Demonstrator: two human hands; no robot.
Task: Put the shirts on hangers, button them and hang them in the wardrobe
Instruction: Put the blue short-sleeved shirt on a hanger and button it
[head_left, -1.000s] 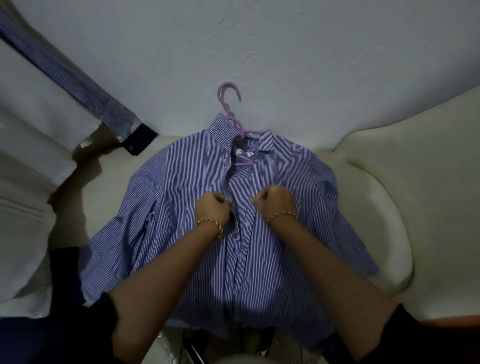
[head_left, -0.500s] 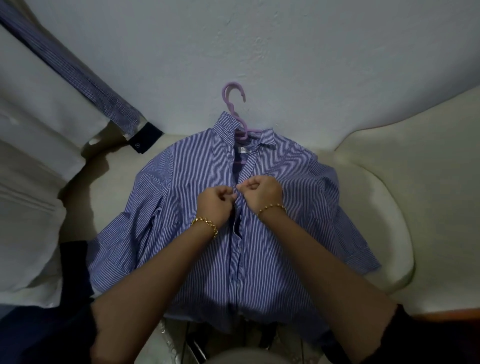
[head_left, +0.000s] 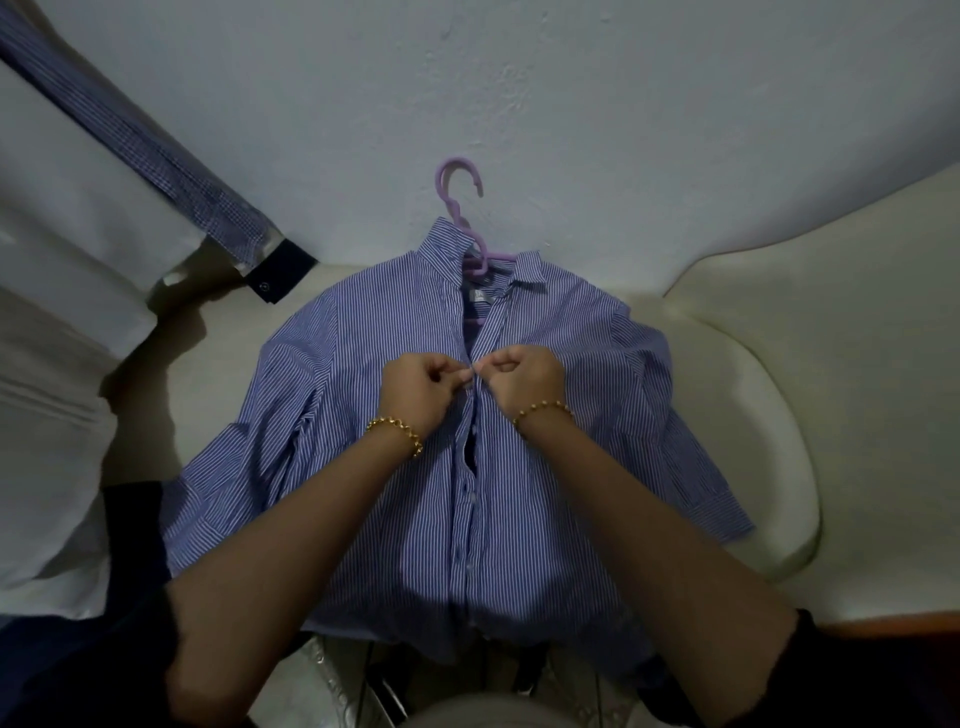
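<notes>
Now the striped shirt (head_left: 363, 374) lies flat, front up, in the middle of the frame on a cream cushion (head_left: 727, 415). The purple hanger (head_left: 457, 197) is inside it, and the hook comes out above the collar, toward the top of the frame. Both hands are curled tight at the chest part. The left hand (head_left: 415, 389) pinches one front edge and the right hand (head_left: 524, 379) pinches the other, with the fingertips almost meeting at the middle line. The button itself is too small to see. Just below the hands a dark gap shows that the front is open there, while the lower buttons look closed. I judge the cloth to be thin, light and soft, so it folds and slides easily. It is best held close to the buttonhole, on the stiffer double edge. For carrying, the hanger hook is a better place than the cloth.
</notes>
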